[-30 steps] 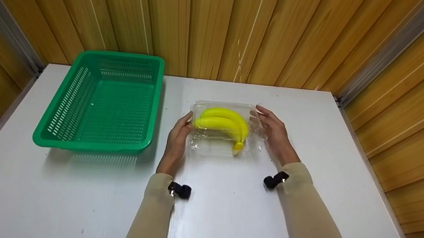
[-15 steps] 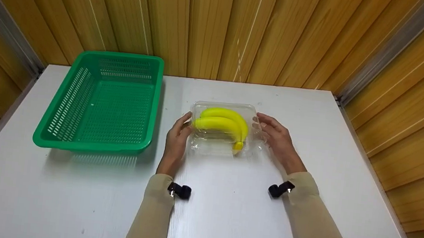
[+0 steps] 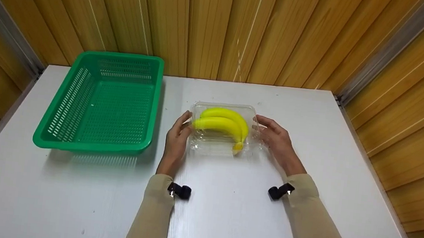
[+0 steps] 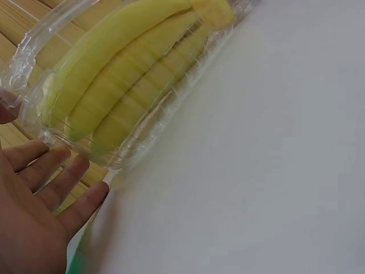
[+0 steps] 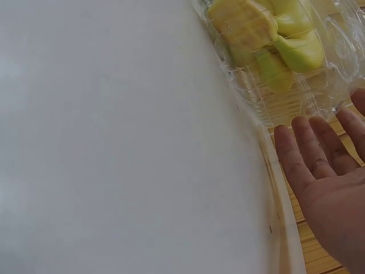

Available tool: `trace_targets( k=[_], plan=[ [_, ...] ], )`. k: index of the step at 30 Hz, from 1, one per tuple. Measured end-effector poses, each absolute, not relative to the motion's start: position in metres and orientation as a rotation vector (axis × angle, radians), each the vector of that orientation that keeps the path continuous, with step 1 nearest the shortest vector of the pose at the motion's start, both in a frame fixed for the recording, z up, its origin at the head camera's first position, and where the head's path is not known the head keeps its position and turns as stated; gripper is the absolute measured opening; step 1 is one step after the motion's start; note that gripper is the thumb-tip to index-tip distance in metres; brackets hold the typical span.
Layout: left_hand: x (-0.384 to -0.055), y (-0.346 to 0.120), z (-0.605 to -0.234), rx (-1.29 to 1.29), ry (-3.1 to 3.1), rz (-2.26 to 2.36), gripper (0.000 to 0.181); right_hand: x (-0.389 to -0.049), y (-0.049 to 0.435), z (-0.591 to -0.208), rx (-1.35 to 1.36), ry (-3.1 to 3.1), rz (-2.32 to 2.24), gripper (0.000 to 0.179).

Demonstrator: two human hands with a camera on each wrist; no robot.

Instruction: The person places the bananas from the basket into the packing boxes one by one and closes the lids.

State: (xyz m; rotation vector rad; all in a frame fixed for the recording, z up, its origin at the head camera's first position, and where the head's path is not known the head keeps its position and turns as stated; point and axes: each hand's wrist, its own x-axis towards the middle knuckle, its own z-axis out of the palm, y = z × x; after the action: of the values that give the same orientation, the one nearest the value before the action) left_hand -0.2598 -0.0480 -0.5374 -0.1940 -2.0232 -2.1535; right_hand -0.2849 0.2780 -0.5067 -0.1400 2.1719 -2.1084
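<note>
A clear plastic clamshell box (image 3: 213, 146) rests on the white table with a bunch of yellow bananas (image 3: 223, 124) inside. Through its wall in the left wrist view, several bananas (image 4: 114, 80) lie side by side; the right wrist view shows their stem end (image 5: 242, 25). My left hand (image 3: 177, 141) is at the box's left side, its fingers nearly straight and the thumb by the rim. On the opposite side my right hand (image 3: 278, 143) has extended fingers at the wall, with the thumb near the edge. The lid lies over the bananas.
A green plastic basket (image 3: 92, 148) with perforated walls stands on the left of the white table (image 3: 221, 214). Wood-panelled walls (image 3: 209, 28) rise behind the table and at both sides. A small black camera (image 3: 180, 191) sits on each wrist.
My right hand has shifted slightly down along the box's right side and back toward me. The lid's right edge has settled a little lower. My left hand stays in place.
</note>
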Motion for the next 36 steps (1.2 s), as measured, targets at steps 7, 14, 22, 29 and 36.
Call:
trace_targets(
  k=[7, 14, 22, 29, 36],
  plan=[
    [-0.260, -0.049, -0.537, -0.197, -2.034, -2.153, 0.054, -0.284, 0.280, -0.508, -0.149, 2.169, -2.104, 0.049],
    [-0.259, -0.048, -0.536, -0.160, -2.015, -2.183, 0.052, -0.283, 0.285, -0.506, -0.151, 2.251, -2.019, 0.049],
    [-0.260, -0.048, -0.537, -0.164, -2.043, -2.153, 0.053, -0.278, 0.287, -0.501, -0.178, 2.268, -1.926, 0.052],
    [-0.259, -0.048, -0.537, -0.181, -2.056, -2.135, 0.052, -0.274, 0.293, -0.495, -0.196, 2.157, -1.861, 0.061],
    [-0.259, -0.048, -0.539, -0.193, -2.069, -2.107, 0.052, -0.271, 0.300, -0.494, -0.349, 2.110, -1.752, 0.076]
  ],
)
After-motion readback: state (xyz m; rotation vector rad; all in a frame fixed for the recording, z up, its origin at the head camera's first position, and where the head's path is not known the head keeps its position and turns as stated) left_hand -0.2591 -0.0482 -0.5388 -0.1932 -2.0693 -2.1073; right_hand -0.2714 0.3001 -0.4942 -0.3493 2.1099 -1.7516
